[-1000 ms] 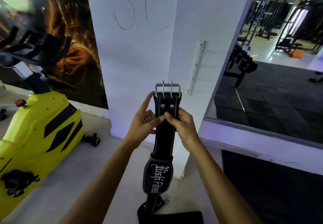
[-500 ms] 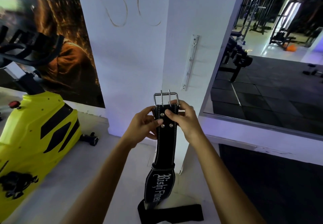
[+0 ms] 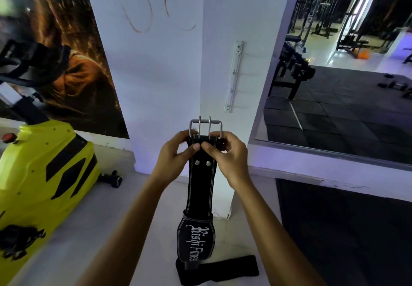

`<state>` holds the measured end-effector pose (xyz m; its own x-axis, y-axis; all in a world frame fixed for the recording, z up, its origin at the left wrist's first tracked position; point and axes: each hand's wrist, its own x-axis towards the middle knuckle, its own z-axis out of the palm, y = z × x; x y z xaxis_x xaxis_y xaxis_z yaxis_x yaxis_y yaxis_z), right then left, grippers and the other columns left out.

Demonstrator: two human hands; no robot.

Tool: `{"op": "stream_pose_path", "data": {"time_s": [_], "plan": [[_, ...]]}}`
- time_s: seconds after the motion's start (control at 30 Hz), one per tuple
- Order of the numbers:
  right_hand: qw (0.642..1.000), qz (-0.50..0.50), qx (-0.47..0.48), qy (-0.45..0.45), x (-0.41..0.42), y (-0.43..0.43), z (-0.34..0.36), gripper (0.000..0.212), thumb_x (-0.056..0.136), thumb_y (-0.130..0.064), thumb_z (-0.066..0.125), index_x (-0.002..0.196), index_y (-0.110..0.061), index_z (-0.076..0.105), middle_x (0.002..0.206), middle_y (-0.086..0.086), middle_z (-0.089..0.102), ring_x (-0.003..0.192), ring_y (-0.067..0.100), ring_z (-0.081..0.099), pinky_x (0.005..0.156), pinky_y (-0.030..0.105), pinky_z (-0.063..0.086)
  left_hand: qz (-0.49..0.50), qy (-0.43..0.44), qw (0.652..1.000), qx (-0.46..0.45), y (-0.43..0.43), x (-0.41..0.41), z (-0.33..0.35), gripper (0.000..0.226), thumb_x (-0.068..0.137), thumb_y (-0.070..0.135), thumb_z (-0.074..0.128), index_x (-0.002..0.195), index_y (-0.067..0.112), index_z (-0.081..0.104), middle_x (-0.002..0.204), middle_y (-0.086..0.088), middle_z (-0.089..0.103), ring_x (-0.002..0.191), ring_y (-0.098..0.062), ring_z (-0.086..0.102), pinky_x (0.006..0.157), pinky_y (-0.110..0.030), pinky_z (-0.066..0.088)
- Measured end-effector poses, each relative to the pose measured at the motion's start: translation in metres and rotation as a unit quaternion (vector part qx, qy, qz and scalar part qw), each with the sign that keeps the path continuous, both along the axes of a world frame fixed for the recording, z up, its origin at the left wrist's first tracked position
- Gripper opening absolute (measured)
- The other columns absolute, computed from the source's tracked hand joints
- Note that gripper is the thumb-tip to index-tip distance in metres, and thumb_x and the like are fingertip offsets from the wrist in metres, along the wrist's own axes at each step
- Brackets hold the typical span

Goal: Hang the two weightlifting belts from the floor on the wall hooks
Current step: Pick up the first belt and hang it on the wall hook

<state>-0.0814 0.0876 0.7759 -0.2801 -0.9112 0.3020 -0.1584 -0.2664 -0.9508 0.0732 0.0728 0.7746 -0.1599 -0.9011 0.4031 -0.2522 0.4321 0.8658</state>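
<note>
A black leather weightlifting belt [image 3: 201, 187] with white stitching and white lettering hangs upright in front of me, its steel double-prong buckle [image 3: 205, 126] on top. My left hand [image 3: 174, 158] and my right hand [image 3: 225, 156] both pinch the strap just under the buckle, thumbs meeting at its middle. A white hook rail [image 3: 233, 76] with small hooks is fixed upright on the white pillar, above and right of the buckle. A second black belt [image 3: 225, 270] lies flat on the floor below the hanging one, partly hidden by it.
A yellow exercise bike [image 3: 42, 174] stands at the left, with a small black wheel foot [image 3: 111, 177] by the wall. A large mirror [image 3: 347, 85] at the right reflects gym racks and dark mats. A dark floor mat [image 3: 345, 236] lies at the lower right.
Both hands have slid up the strap from around the rivets to just under the buckle. The belt has sunk lower in view, and the hook rail now stands above it.
</note>
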Motion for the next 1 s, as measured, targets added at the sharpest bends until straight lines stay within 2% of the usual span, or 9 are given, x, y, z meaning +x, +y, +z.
{"op": "stream_pose_path", "data": {"time_s": [0.07, 0.13, 0.2, 0.3, 0.5, 0.6, 0.77, 0.9, 1.0], "plan": [[1.000, 0.003, -0.016, 0.013, 0.001, 0.001, 0.002, 0.035, 0.075, -0.019, 0.083, 0.105, -0.024, 0.065, 0.093, -0.007, 0.071, 0.082, 0.018, 0.067, 0.076, 0.034, 0.056, 0.008, 0.048, 0.999, -0.012, 0.003, -0.001, -0.001, 0.039, 0.088, 0.013, 0.067, 0.124, 0.006, 0.052, 0.114, -0.009, 0.069, 0.109, -0.021, 0.064, 0.099, -0.040, 0.050], [0.999, 0.025, -0.032, 0.023, -0.001, 0.003, 0.006, 0.052, 0.078, -0.019, 0.080, 0.121, -0.032, 0.054, 0.095, -0.005, 0.067, 0.086, 0.015, 0.066, 0.077, 0.025, 0.055, 0.004, 0.061, 0.998, -0.008, 0.003, -0.002, 0.004, 0.050, 0.087, 0.011, 0.070, 0.126, 0.011, 0.039, 0.108, -0.013, 0.069, 0.102, -0.024, 0.066, 0.094, -0.038, 0.052], [0.997, 0.050, -0.048, 0.037, -0.004, 0.005, 0.008, 0.061, 0.083, -0.014, 0.076, 0.130, -0.037, 0.046, 0.095, -0.004, 0.066, 0.091, 0.013, 0.066, 0.079, 0.018, 0.053, -0.010, 0.023, 0.999, -0.032, 0.000, -0.002, 0.008, 0.049, 0.088, 0.008, 0.068, 0.128, 0.016, 0.043, 0.111, -0.006, 0.067, 0.098, -0.014, 0.066, 0.089, -0.040, 0.055], [0.993, 0.056, -0.062, 0.082, -0.007, 0.001, 0.008, 0.037, 0.085, -0.010, 0.071, 0.118, -0.022, 0.061, 0.103, -0.008, 0.068, 0.097, 0.011, 0.064, 0.082, 0.028, 0.052, -0.010, 0.001, 0.999, -0.032, -0.002, -0.001, 0.010, 0.045, 0.089, 0.004, 0.066, 0.129, 0.022, 0.055, 0.115, 0.007, 0.061, 0.096, -0.005, 0.063, 0.081, -0.048, 0.059], [0.993, 0.082, -0.048, 0.070, -0.007, 0.004, 0.002, 0.039, 0.089, -0.009, 0.066, 0.118, -0.035, 0.064, 0.120, 0.003, 0.066, 0.105, 0.013, 0.062, 0.090, 0.031, 0.052, -0.036, -0.009, 0.999, -0.019, 0.004, 0.000, 0.005, 0.042, 0.093, 0.012, 0.061, 0.130, 0.028, 0.052, 0.106, 0.018, 0.054, 0.089, -0.036, 0.060, 0.071, -0.057, 0.058], [0.993, 0.089, -0.070, 0.038, -0.008, 0.008, 0.008, 0.041, 0.089, -0.008, 0.066, 0.112, -0.042, 0.065, 0.117, 0.006, 0.064, 0.109, 0.017, 0.063, 0.091, 0.029, 0.053, -0.056, 0.021, 0.998, 0.007, 0.004, 0.003, 0.012, 0.032, 0.092, 0.010, 0.061, 0.121, 0.024, 0.055, 0.104, -0.002, 0.052, 0.090, -0.049, 0.060, 0.064, -0.061, 0.058], [0.991, 0.082, -0.102, -0.024, -0.007, 0.012, 0.025, 0.032, 0.086, 0.001, 0.067, 0.091, -0.030, 0.070, 0.110, 0.013, 0.056, 0.093, 0.015, 0.063, 0.056, 0.016, 0.054, -0.065, 0.046, 0.997, -0.012, 0.004, -0.003, 0.032, 0.026, 0.088, 0.011, 0.065, 0.106, 0.031, 0.063, 0.114, -0.022, 0.049, 0.088, -0.050, 0.057, 0.061, -0.058, 0.059], [0.991, 0.076, -0.098, -0.048, -0.010, 0.011, 0.030, 0.035, 0.085, 0.007, 0.064, 0.079, -0.027, 0.069, 0.106, 0.004, 0.054, 0.087, 0.003, 0.061, 0.051, 0.018, 0.053, -0.062, 0.063, 0.996, -0.007, 0.005, -0.014, 0.033, 0.029, 0.090, 0.004, 0.064, 0.105, 0.028, 0.058, 0.106, -0.013, 0.053, 0.088, -0.051, 0.059, 0.060, -0.060, 0.057], [0.994, 0.046, -0.102, -0.019, -0.014, 0.008, 0.022, 0.032, 0.085, 0.001, 0.066, 0.089, -0.031, 0.069, 0.106, -0.004, 0.061, 0.089, 0.008, 0.063, 0.058, 0.029, 0.057, -0.045, 0.079, 0.996, 0.007, 0.004, -0.021, 0.026, 0.041, 0.088, 0.008, 0.065, 0.117, 0.031, 0.047, 0.095, -0.007, 0.048, 0.074, -0.050, 0.059, 0.059, -0.062, 0.056]]}}
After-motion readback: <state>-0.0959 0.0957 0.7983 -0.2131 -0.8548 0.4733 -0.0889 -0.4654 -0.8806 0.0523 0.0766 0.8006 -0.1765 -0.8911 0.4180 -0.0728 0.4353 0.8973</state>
